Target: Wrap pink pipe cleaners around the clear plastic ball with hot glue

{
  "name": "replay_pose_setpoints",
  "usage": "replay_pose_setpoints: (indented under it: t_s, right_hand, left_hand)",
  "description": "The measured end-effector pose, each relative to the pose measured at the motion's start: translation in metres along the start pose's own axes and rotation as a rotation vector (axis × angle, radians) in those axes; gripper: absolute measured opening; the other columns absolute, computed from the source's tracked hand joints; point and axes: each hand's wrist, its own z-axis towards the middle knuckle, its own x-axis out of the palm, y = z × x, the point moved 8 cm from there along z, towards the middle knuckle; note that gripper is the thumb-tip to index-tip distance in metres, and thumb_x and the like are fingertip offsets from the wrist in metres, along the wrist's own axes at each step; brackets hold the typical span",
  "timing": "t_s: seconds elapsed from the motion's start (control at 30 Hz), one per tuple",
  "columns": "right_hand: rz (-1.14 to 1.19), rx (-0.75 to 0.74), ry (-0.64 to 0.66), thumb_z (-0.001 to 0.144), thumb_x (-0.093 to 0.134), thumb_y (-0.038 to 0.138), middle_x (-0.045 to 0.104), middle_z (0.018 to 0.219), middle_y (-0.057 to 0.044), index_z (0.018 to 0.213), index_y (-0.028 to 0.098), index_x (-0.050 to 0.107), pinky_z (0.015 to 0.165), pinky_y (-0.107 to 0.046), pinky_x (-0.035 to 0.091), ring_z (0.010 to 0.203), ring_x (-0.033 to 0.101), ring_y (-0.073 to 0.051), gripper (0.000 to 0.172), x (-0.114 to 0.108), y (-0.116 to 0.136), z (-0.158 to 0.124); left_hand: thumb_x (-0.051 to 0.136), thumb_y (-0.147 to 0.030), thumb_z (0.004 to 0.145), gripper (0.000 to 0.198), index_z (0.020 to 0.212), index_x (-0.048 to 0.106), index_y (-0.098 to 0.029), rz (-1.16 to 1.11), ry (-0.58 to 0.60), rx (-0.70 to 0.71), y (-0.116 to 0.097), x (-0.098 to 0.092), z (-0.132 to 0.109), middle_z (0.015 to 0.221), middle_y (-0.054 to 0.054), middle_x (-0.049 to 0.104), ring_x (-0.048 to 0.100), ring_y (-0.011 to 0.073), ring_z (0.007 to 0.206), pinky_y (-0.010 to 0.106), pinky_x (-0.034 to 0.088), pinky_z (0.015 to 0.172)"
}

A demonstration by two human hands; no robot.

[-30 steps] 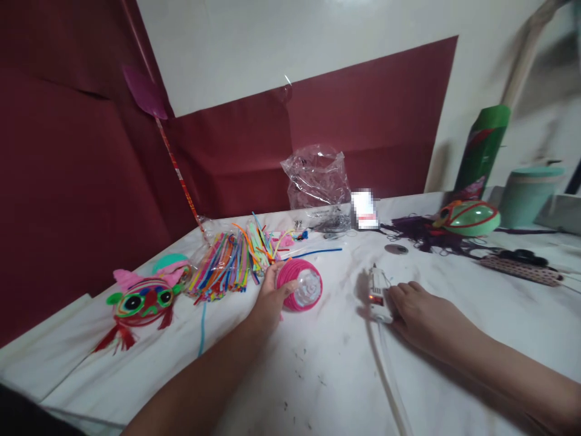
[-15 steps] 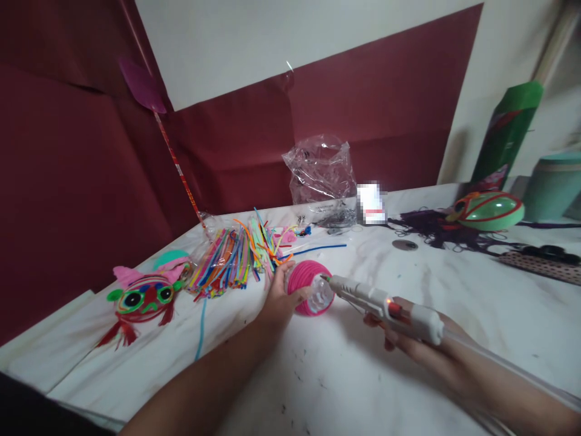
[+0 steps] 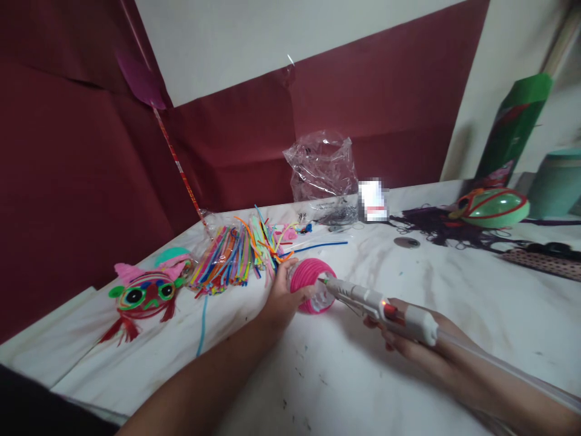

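Observation:
My left hand point(image 3: 285, 295) is closed around the left side of a clear plastic ball point(image 3: 323, 297) that is partly wrapped in bright pink pipe cleaner point(image 3: 313, 272). Its thumb lies across the front of the wrapping. From the right, my right hand point(image 3: 399, 333) grips a white hot glue gun point(image 3: 372, 300) with an orange light glowing on its side. The nozzle tip is at the bare clear part of the ball; whether it touches cannot be made out. A cable trails back along my right forearm.
Bundled colourful pipe cleaners point(image 3: 227, 260) lie behind my left hand, beside a decorated mask-like figure point(image 3: 145, 293). A clear plastic bag point(image 3: 322, 175) stands at the back. Right are a green balloon-shaped piece point(image 3: 497, 208), dark purple strands point(image 3: 431, 224) and a dotted case point(image 3: 540, 264).
The glue gun's tip has shifted slightly left over the clear part of the ball. Both hands keep their grip, and the view has moved a little.

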Motion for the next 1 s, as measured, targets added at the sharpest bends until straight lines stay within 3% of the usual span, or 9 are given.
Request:
replay_pose_setpoints:
  t_s: [0.23, 0.6, 1.0]
  right_hand:
    - [-0.057, -0.02, 0.037, 0.086, 0.048, 0.033, 0.071, 0.069, -0.005, 0.084, 0.021, 0.068, 0.057, -0.029, 0.056, 0.063, 0.068, -0.022, 0.023, 0.0018, -0.0004, -0.0003]
    - [-0.046, -0.009, 0.034, 0.087, 0.048, 0.035, 0.071, 0.072, -0.004, 0.084, 0.022, 0.066, 0.058, -0.029, 0.055, 0.065, 0.068, -0.022, 0.022, 0.0032, -0.0003, 0.0001]
    - [0.01, 0.049, 0.034, 0.086, 0.048, 0.038, 0.069, 0.072, -0.004, 0.08, 0.022, 0.064, 0.058, -0.029, 0.051, 0.064, 0.064, -0.021, 0.023, 0.0034, -0.0024, -0.0015]
  left_hand:
    - [0.08, -0.021, 0.058, 0.066, 0.117, 0.051, -0.022, 0.013, -0.01, 0.007, -0.0016, -0.0005, 0.0, 0.116, 0.005, 0.058, 0.059, 0.0179, 0.091, 0.029, 0.048, 0.08]
    - [0.081, -0.023, 0.057, 0.067, 0.118, 0.052, -0.022, 0.027, -0.005, 0.024, -0.0028, -0.0008, 0.0002, 0.119, 0.006, 0.058, 0.058, 0.021, 0.1, 0.031, 0.047, 0.085]
    - [0.08, -0.023, 0.059, 0.067, 0.12, 0.052, -0.023, 0.039, -0.007, -0.006, -0.0025, 0.0, -0.001, 0.125, 0.007, 0.058, 0.059, 0.0237, 0.106, 0.029, 0.048, 0.078]
